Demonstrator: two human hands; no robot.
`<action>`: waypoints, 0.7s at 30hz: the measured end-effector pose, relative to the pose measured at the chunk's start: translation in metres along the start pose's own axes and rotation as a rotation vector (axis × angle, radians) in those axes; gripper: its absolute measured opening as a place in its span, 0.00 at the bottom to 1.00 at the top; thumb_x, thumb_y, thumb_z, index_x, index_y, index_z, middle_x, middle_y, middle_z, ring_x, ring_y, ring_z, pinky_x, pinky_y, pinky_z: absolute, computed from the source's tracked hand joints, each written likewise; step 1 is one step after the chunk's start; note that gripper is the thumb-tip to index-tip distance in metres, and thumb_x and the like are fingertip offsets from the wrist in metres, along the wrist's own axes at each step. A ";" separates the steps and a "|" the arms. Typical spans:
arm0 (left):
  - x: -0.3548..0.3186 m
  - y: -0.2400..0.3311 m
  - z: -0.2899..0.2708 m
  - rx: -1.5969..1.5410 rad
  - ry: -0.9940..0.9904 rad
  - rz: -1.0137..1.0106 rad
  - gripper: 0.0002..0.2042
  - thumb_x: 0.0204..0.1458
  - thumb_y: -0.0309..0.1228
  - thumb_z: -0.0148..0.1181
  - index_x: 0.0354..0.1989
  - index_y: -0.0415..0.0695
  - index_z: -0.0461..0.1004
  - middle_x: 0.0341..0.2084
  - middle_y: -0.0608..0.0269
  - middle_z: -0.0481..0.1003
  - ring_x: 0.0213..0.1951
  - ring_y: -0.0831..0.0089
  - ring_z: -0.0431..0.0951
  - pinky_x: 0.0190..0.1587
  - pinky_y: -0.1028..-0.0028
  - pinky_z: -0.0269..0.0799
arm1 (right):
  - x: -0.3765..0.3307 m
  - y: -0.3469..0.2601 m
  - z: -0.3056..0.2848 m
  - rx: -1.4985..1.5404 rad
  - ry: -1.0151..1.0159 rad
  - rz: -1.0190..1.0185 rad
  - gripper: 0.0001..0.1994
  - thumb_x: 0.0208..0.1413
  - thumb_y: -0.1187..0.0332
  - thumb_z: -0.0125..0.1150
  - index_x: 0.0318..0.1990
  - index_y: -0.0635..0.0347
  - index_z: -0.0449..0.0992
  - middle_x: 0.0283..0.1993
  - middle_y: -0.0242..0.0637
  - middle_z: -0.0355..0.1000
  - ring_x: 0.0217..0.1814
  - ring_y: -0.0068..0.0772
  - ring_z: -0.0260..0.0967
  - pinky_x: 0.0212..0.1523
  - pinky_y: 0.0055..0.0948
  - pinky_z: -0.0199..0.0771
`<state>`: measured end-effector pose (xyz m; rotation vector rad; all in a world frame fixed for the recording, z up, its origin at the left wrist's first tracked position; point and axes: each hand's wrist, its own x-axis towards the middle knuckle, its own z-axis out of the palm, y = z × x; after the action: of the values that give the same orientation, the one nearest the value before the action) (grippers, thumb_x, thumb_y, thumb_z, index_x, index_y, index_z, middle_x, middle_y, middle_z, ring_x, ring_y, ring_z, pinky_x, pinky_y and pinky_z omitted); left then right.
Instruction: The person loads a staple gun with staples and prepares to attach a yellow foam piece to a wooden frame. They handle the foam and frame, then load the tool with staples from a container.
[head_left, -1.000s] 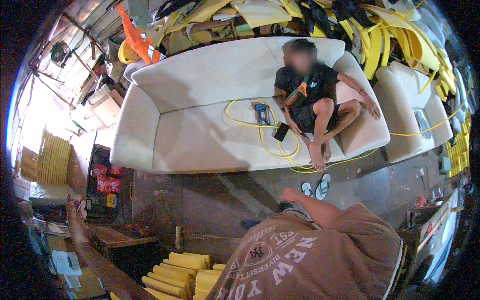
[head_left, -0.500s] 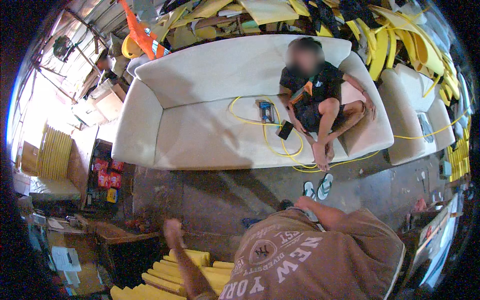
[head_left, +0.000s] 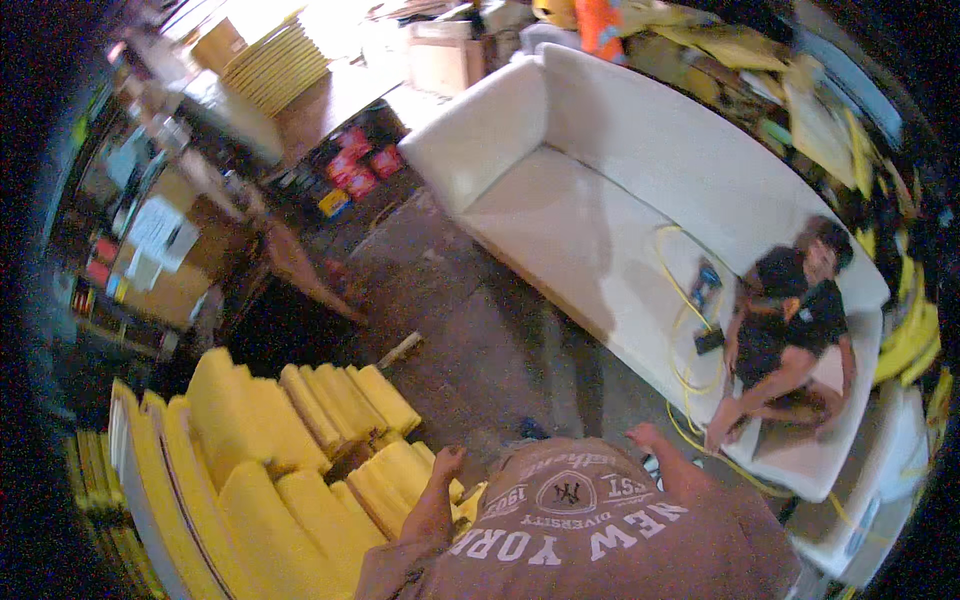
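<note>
Concrete floor (head_left: 480, 330): left hand (head_left: 440, 490) over stacked yellow foam pieces (head_left: 300, 450).

A: Yellow blocks (head_left: 300, 450) by left hand (head_left: 437, 500) – foam, matt, soft-looking?
B: Yep. Sofa (head_left: 600, 170) pale matt cloth, floor (head_left: 480, 330) rough concrete, table (head_left: 330, 100) bare wood, shirt (head_left: 600, 540) brown cotton w/ print.

Left hand (head_left: 437, 500) hangs open above yellow foam blocks (head_left: 300, 450); right hand (head_left: 645, 440) open near a white sofa (head_left: 600, 200).
</note>
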<state>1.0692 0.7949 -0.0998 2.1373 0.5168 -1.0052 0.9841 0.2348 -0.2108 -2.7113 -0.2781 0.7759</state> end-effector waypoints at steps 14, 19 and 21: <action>-0.044 -0.004 0.031 -0.066 0.089 0.033 0.31 0.47 0.52 0.52 0.51 0.37 0.67 0.49 0.43 0.68 0.51 0.51 0.68 0.53 0.63 0.63 | 0.099 -0.129 -0.132 0.408 -0.052 0.267 0.25 0.44 0.46 0.58 0.39 0.61 0.77 0.35 0.45 0.75 0.40 0.40 0.73 0.41 0.35 0.70; -0.010 -0.097 0.074 -0.002 0.153 0.060 0.28 0.48 0.53 0.49 0.46 0.39 0.71 0.42 0.43 0.72 0.48 0.50 0.71 0.51 0.62 0.65 | 0.111 -0.139 -0.172 0.485 -0.170 0.300 0.25 0.43 0.46 0.58 0.36 0.62 0.78 0.32 0.46 0.75 0.38 0.41 0.73 0.39 0.36 0.70; -0.004 -0.109 0.069 0.027 0.200 0.131 0.26 0.49 0.53 0.48 0.42 0.41 0.74 0.40 0.44 0.73 0.47 0.50 0.71 0.50 0.62 0.66 | 0.133 -0.130 -0.182 0.488 -0.265 0.334 0.25 0.42 0.47 0.58 0.35 0.63 0.78 0.31 0.45 0.75 0.37 0.42 0.73 0.39 0.36 0.71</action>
<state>0.9663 0.8164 -0.1744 2.2779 0.4532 -0.7347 1.1809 0.3482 -0.0832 -2.2145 0.2852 1.1274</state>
